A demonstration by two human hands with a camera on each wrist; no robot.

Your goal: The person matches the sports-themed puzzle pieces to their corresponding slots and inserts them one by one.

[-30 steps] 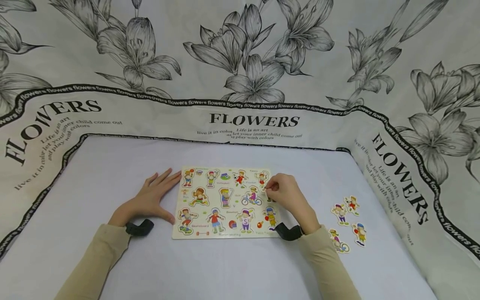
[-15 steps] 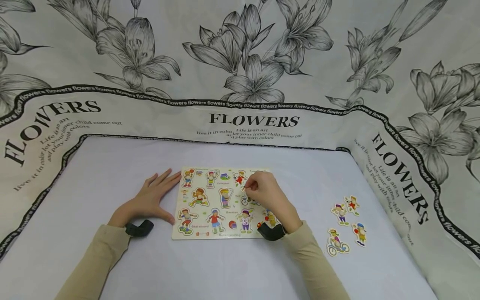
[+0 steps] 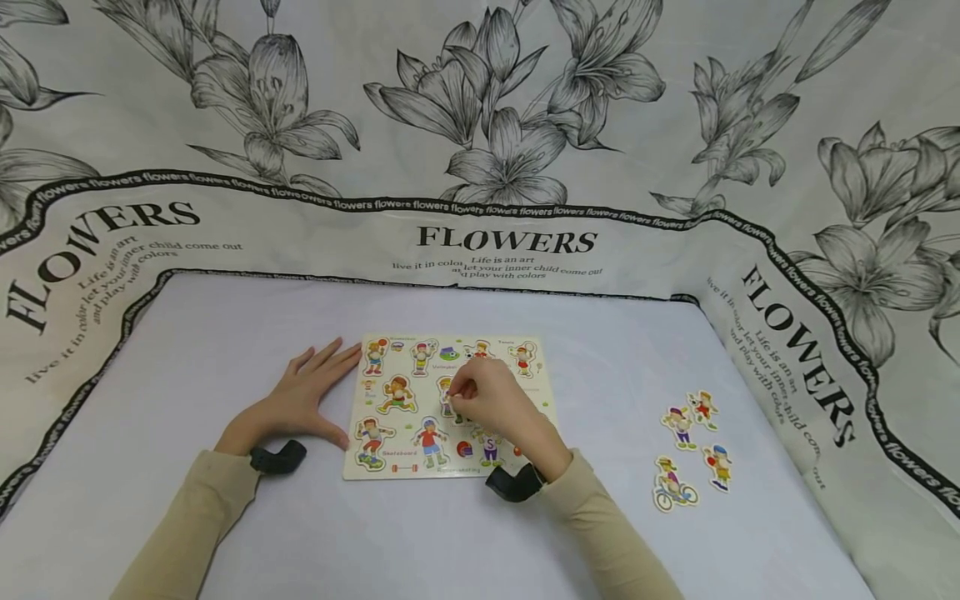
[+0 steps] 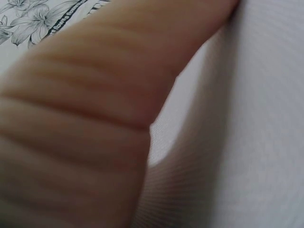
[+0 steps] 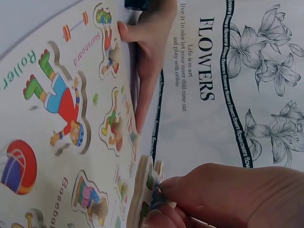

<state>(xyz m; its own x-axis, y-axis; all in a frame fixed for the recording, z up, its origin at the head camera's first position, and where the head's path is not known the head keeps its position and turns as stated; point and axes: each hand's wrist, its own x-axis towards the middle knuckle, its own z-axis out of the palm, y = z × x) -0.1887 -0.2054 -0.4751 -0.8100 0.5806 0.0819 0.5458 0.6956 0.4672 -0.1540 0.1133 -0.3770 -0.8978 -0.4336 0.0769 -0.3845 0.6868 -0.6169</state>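
A flat wooden puzzle board with children playing sports lies in the middle of the table. My right hand is above the board's centre, thumb and fingers pinching a wooden puzzle piece. That piece is seen nearly edge-on in the right wrist view, so its picture is mostly hidden. Close by is the roller skater, with stepped wood edges along its outline. My left hand rests spread at the board's left edge, thumb and fingertips touching it. In the left wrist view, part of that hand fills the frame.
Several loose puzzle pieces lie right of the board, among them a cyclist piece and a piece with a red ball. Knobs show on some figures in the board, such as the runner. A flower-printed cloth rises behind the table.
My right hand has moved left across the board, from its right edge to its middle, uncovering the tennis figure at the upper right. My left hand has stayed in place.
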